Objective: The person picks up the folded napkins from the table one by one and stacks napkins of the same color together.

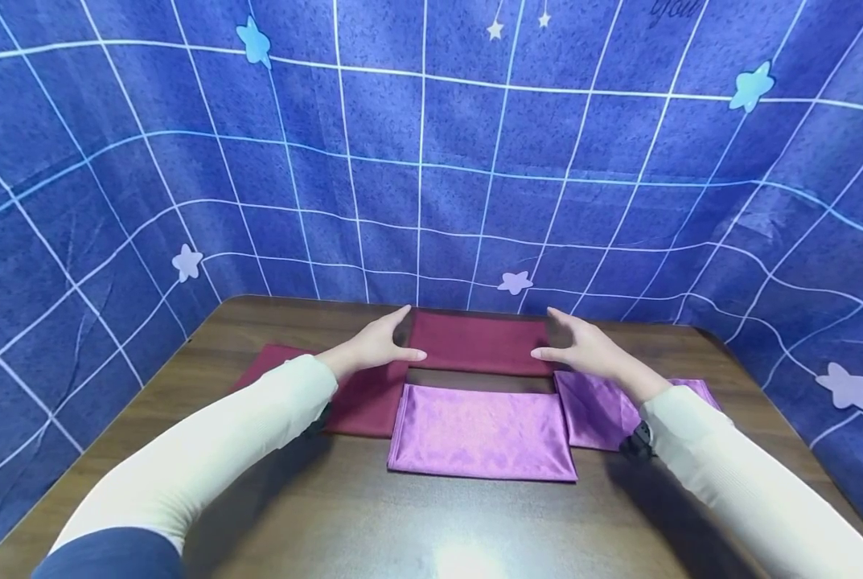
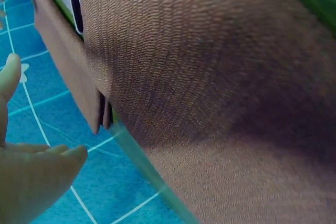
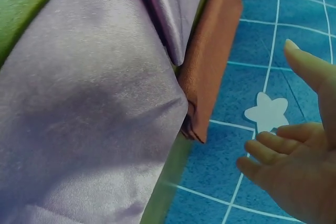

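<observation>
A folded dark red cloth (image 1: 478, 344) lies flat at the back of the table. My left hand (image 1: 379, 343) is over its left end and my right hand (image 1: 583, 347) over its right end, thumbs and fingers spread apart, nothing held. Under my left forearm lies a second dark red cloth (image 1: 364, 402), which fills much of the left wrist view. A shiny purple cloth (image 1: 482, 434), folded to a rectangle, sits in front. Another purple cloth (image 1: 593, 412) is partly hidden by my right arm. Whether either hand touches the back cloth, I cannot tell.
The brown wooden table (image 1: 315, 515) carries all the cloths. Behind it and along both sides hangs a blue curtain (image 1: 460, 201) with white grid lines and stars. A dark wrist camera (image 1: 637, 441) shows under my right wrist.
</observation>
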A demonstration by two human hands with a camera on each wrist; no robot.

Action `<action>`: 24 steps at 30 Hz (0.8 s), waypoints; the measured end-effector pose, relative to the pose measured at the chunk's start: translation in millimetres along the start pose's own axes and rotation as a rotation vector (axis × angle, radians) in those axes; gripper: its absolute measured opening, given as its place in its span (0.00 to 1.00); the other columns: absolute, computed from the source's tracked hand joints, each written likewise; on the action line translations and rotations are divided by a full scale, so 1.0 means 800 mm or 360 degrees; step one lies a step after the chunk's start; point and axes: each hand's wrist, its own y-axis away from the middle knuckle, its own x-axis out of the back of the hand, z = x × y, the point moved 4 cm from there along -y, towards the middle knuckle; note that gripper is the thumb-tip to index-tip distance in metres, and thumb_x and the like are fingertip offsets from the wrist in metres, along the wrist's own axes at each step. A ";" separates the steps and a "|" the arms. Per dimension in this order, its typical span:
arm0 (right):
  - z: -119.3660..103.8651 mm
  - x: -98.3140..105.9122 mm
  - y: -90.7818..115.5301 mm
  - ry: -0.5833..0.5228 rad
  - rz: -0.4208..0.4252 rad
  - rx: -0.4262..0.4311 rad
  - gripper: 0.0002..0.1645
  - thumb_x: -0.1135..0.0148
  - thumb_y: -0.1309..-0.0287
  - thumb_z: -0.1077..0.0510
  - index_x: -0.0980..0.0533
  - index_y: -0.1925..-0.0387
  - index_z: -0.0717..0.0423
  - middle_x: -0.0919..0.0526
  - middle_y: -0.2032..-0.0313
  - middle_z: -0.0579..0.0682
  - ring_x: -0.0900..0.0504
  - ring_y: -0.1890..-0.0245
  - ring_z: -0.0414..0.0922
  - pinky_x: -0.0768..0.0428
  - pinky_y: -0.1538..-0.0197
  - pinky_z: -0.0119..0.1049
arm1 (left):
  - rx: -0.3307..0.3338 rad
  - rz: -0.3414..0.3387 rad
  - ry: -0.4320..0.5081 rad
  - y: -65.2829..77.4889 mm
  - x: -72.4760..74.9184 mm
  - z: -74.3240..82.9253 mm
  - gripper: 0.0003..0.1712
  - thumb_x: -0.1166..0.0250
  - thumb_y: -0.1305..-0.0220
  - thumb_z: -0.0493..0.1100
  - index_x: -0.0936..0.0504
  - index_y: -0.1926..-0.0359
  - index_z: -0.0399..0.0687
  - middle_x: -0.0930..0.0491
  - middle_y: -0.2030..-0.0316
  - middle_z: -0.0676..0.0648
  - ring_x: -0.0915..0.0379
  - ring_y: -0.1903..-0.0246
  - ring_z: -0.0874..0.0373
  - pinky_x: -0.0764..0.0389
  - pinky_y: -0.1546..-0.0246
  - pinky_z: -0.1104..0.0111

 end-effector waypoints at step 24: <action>0.028 -0.012 -0.034 -0.0520 0.0025 -0.0309 0.56 0.32 0.44 0.50 0.53 0.28 0.70 0.37 0.33 0.69 0.38 0.32 0.63 0.39 0.29 0.53 | 0.0136 0.0023 0.0289 -0.050 -0.022 -0.027 0.53 0.28 0.44 0.43 0.49 0.28 0.30 0.39 0.31 0.32 0.42 0.31 0.42 0.43 0.28 0.57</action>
